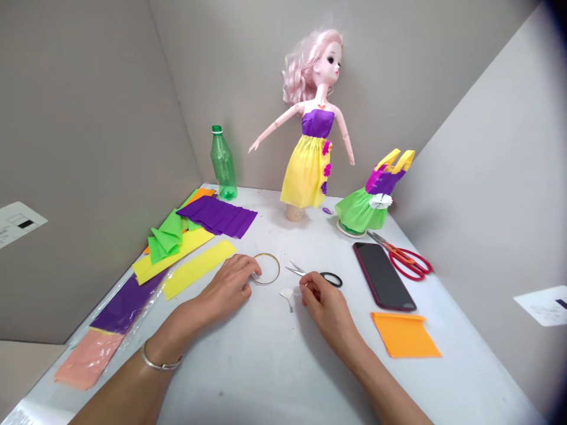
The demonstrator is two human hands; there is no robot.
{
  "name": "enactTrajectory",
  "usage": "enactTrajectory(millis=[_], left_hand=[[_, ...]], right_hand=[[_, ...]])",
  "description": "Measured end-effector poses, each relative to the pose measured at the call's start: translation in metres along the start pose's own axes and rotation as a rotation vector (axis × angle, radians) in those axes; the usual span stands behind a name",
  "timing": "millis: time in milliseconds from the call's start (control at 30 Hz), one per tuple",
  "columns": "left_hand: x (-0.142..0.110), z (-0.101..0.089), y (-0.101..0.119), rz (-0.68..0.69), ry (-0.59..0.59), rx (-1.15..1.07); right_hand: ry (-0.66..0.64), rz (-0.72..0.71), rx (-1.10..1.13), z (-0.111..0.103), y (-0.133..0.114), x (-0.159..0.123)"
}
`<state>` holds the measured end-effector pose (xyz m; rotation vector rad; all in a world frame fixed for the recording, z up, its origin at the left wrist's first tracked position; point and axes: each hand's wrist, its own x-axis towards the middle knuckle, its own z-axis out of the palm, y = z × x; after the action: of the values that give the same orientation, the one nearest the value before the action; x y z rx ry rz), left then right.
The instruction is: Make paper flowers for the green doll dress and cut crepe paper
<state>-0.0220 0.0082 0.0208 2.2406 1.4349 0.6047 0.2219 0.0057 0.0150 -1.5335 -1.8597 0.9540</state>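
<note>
My left hand (233, 280) rests on the table with its fingertips bent over the left edge of a thin gold-coloured ring (279, 270), which lies flat. My right hand (325, 304) is closed, thumb and fingers pressed together; what they hold, if anything, is hidden. Just behind it lie small scissors with black handles (339, 283), blades pointing left, partly covered by the fingers. Between my hands sits a small white fan-shaped scrap (287, 293) with a thin dark tail.
A doll in a purple and yellow dress (301, 171) stands at the back, near a green bottle (222, 162). To the right are a small green dress (365, 206), red-handled scissors (410, 262), a phone (383, 277) and orange paper (407, 336). Coloured crepe sheets (217, 215) lie left.
</note>
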Motion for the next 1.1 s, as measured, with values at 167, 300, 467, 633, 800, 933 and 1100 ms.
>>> enactTrajectory(millis=[167, 300, 467, 633, 800, 933, 1100], left_hand=[[0.002, 0.000, -0.001, -0.005, 0.015, 0.035], [0.001, -0.002, 0.003, 0.026, 0.032, 0.062], [0.002, 0.003, 0.001, 0.028, 0.013, 0.139], [0.004, 0.009, -0.005, 0.052, 0.041, 0.143], [0.004, 0.012, -0.001, 0.133, 0.095, 0.086], [0.001, 0.013, 0.014, 0.239, 0.090, 0.011], [0.000, 0.015, 0.023, 0.319, 0.145, -0.009]], right_hand=[[0.029, -0.020, -0.007, 0.000, -0.001, 0.000], [0.054, -0.027, -0.012, -0.001, 0.000, 0.001], [0.053, -0.026, -0.011, -0.002, -0.002, 0.001], [0.080, -0.075, -0.048, -0.003, -0.003, 0.000], [0.111, -0.367, -0.151, 0.003, 0.001, -0.002], [0.060, -0.548, -0.259, 0.008, 0.004, -0.002], [0.062, -0.618, -0.286, 0.009, 0.008, 0.000]])
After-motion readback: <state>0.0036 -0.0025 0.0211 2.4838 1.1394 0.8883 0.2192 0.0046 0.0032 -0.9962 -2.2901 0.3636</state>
